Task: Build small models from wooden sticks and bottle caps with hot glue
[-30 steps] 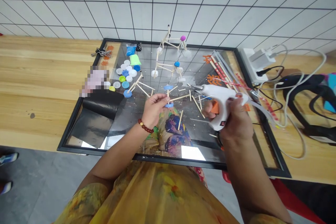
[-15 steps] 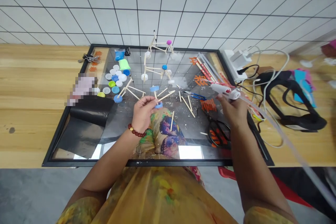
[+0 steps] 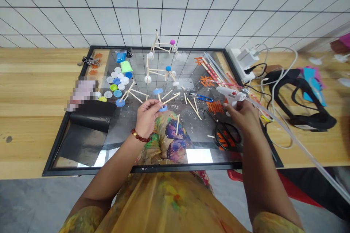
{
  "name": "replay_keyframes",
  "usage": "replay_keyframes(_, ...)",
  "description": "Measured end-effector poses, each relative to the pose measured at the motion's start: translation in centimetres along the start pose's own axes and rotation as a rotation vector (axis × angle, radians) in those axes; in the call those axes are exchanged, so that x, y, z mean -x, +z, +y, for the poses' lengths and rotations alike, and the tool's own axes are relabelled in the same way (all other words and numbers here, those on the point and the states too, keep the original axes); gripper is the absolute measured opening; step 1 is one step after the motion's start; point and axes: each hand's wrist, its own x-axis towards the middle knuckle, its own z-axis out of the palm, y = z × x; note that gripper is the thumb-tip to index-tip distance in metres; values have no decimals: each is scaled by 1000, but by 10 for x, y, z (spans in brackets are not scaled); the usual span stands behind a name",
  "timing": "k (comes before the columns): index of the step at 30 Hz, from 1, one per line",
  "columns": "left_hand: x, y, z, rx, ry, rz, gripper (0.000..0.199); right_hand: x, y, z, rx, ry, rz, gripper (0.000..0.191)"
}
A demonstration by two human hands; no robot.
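Over the middle of the glass panel, my left hand point(image 3: 147, 118) pinches a small stick frame point(image 3: 171, 98) made of wooden sticks. A blue cap point(image 3: 158, 91) sits at its upper end and another blue cap point(image 3: 163, 109) lies near my fingertips. At the right, my right hand point(image 3: 242, 116) is closed round the handle of a white glue gun point(image 3: 229, 93), whose nozzle points left. Similar stick figures with white caps stand farther back, one with a magenta ball point(image 3: 172, 42) and one with a blue ball point(image 3: 168, 68).
Bottle caps point(image 3: 117, 80) and another stick figure point(image 3: 131, 91) are at the left. Loose sticks point(image 3: 193, 108), blue snips point(image 3: 203, 97) and black scissors point(image 3: 225, 134) lie between my hands. A power strip point(image 3: 240, 65) with cables stands at the back right.
The glue gun has come free of motion blur and has turned slightly in my right hand. My left hand keeps its hold on the stick frame. The whole view has shifted a little.
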Motion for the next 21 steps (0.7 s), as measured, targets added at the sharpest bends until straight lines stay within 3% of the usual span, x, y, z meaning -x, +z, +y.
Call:
replay_keyframes(2, -1, -1, 1, 3, 9, 4, 34, 21, -13, -10, 187, 128, 59, 41)
replay_keyframes(5, -3, -2, 4, 19, 23, 16, 33, 53, -19, -41, 280, 99, 165, 23)
replay_keyframes(8, -4, -3, 5, 35, 24, 17, 33, 63, -3, -81, 133, -205, -9, 18)
replay_keyframes(11, -3, -3, 6, 33, 24, 18, 32, 51, 19, -109, 104, -444, -255, 18)
replay_keyframes(16, -2, -4, 11, 26, 38, 37, 32, 32, 38, -123, 205, -669, -394, 23)
replay_keyframes(21, -3, -5, 11, 36, 34, 62, 32, 50, 42, -131, 287, -967, -516, 32)
